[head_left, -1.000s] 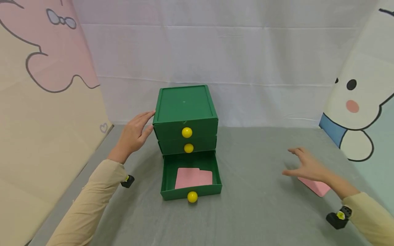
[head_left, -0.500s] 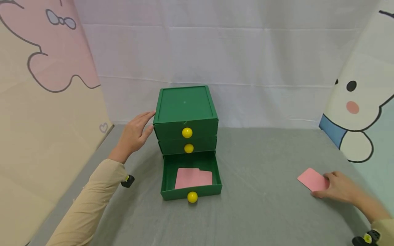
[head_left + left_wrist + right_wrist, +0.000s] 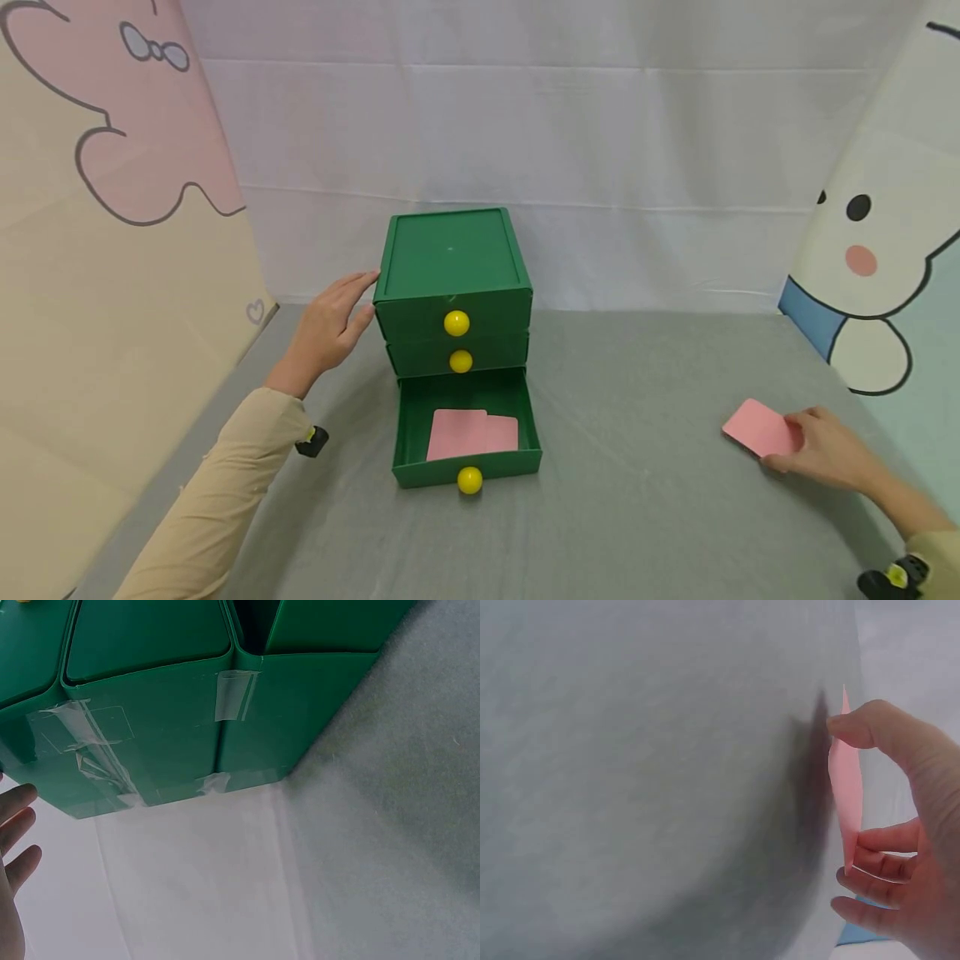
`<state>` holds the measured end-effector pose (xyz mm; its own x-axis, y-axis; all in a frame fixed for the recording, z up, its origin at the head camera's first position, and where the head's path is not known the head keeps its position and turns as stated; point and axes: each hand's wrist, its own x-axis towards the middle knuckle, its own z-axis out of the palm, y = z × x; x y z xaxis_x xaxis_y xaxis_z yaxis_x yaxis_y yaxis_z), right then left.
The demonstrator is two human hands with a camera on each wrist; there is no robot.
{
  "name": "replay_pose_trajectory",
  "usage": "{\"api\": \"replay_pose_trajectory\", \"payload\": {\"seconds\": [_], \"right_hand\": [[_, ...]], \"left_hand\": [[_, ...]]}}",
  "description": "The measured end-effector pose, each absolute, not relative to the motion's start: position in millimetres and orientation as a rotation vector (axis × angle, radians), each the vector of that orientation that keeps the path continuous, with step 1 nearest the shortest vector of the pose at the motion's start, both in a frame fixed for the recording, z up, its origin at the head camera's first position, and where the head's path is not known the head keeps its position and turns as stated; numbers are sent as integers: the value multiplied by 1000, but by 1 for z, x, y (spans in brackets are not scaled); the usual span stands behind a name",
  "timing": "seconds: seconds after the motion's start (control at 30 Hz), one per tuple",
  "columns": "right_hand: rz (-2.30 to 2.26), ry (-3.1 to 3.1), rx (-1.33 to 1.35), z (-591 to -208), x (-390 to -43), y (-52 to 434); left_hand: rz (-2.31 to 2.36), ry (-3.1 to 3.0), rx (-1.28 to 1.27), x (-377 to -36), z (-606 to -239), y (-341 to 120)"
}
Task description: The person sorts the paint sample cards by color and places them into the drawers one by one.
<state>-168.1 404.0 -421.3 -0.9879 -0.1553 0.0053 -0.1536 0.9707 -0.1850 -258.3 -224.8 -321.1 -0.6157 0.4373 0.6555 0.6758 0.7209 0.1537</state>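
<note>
A green three-drawer box (image 3: 453, 254) with yellow round knobs stands mid-table, its bottom drawer (image 3: 467, 471) pulled out. Inside that drawer lie two overlapping pink cards (image 3: 457, 433). My left hand (image 3: 322, 333) is at the box's left side, fingers extended with the tips at its upper edge. In the left wrist view, clear tape (image 3: 234, 696) joins the box's side panels. Over at the right, my right hand (image 3: 828, 454) pinches a pink card (image 3: 757, 429) between thumb and fingers at opposite edges. The right wrist view shows this card edge-on, close over the cloth with a shadow beside it.
Grey cloth (image 3: 630, 467) covers the table. A white fabric backdrop (image 3: 585, 150) hangs behind it. Printed panels flank both sides, a cream and pink one (image 3: 150, 275) at left and one with a cartoon figure (image 3: 862, 333) at right.
My right hand has come down onto the pink card at the right and grips it; since half a second ago the card has tilted up slightly. My left hand has stayed at the box.
</note>
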Motion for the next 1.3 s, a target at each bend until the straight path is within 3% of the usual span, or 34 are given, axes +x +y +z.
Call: {"api": "replay_pose_trajectory", "payload": {"seconds": [0.3,0.73,1.07,1.3], "right_hand": [[-464,3084,-487,-377,-179,331],[-607,2971,-997,-349,-190,202],[-588,2837,-1235,-353,-206,125],[-588,2757,-1230,-365,-212,87]], "left_hand": [[-531,-2317,-854,-261,-323,-225],[-540,-2298,-860,-262,-325,-226],[-541,-2297,-856,-261,-325,-226],[-537,-2305,-852,-261,-325,-226]]}}
